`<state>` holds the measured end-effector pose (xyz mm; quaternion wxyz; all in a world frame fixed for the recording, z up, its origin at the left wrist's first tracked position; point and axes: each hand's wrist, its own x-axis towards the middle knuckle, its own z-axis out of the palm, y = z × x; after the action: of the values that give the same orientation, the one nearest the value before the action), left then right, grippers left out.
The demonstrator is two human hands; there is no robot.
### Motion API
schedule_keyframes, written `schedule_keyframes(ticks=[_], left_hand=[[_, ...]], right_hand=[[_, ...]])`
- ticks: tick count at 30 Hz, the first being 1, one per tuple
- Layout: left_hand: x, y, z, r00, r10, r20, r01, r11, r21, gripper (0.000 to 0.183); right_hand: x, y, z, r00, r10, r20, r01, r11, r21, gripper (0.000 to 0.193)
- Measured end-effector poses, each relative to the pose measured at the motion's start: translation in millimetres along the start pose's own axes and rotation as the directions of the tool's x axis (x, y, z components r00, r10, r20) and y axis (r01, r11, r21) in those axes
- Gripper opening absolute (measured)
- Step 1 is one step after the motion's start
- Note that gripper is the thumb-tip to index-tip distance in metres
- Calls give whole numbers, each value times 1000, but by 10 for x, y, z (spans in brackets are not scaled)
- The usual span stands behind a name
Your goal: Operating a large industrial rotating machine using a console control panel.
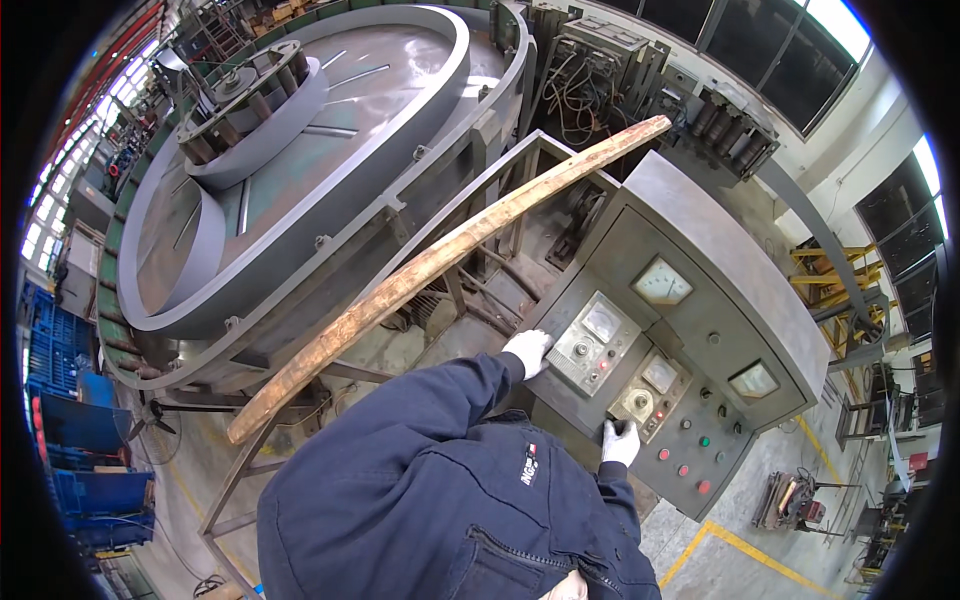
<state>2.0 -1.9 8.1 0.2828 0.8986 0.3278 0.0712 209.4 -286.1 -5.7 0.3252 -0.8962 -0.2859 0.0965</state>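
Head view: person in a dark blue work jacket stands at a grey metal control cabinet (700,240) with a sloped face. Left hand (528,350) in a white glove rests on the left edge of the upper pale instrument panel (592,343), fingers curled over its corner, closed against the panel rim; nothing loose is held. Right hand (620,442), also white-gloved, sits on the lower edge of the lower pale instrument panel (648,397), just under a round knob (637,403). Whether those fingers pinch the knob or only press beside it, cannot tell.

Both panels sit in the cabinet face, each with a small dial meter and red lights. Two larger dial gauges (662,283) sit higher on the face. A cluster of red and green push buttons (690,455) lies lower right, untouched, a little apart from the right hand.

Progress, as a judgement: hands are only placed at the controls, so the work looks like it is at the setting stage; the buttons are not yet pressed.

A long rusty curved metal bar (440,265) runs across a steel frame left of the cabinet. Behind it sits a big round grey machine table (300,150). Yellow floor lines (745,550) at lower right.
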Motion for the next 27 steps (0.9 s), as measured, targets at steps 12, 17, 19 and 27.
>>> schedule_keyframes(ticks=[12, 17, 19, 27], left_hand=[[-4, 22, -23, 1000, -13, 11, 13, 1000, 6, 38], [1, 25, -29, 1000, -15, 20, 15, 1000, 0, 37], [-2, 57, -60, 999, -18, 29, 18, 1000, -6, 37], [-28, 22, -38, 1000, -4, -19, 3, 1000, -26, 37]], right_hand=[[3, -8, -4, 1000, -4, 2, 4, 1000, -18, 27], [-2, -33, -14, 1000, -3, -9, 3, 1000, -2, 25], [-1, -9, -9, 1000, -12, -10, 12, 1000, -11, 25], [7, -12, 9, 1000, 12, 7, -12, 1000, 9, 25]])
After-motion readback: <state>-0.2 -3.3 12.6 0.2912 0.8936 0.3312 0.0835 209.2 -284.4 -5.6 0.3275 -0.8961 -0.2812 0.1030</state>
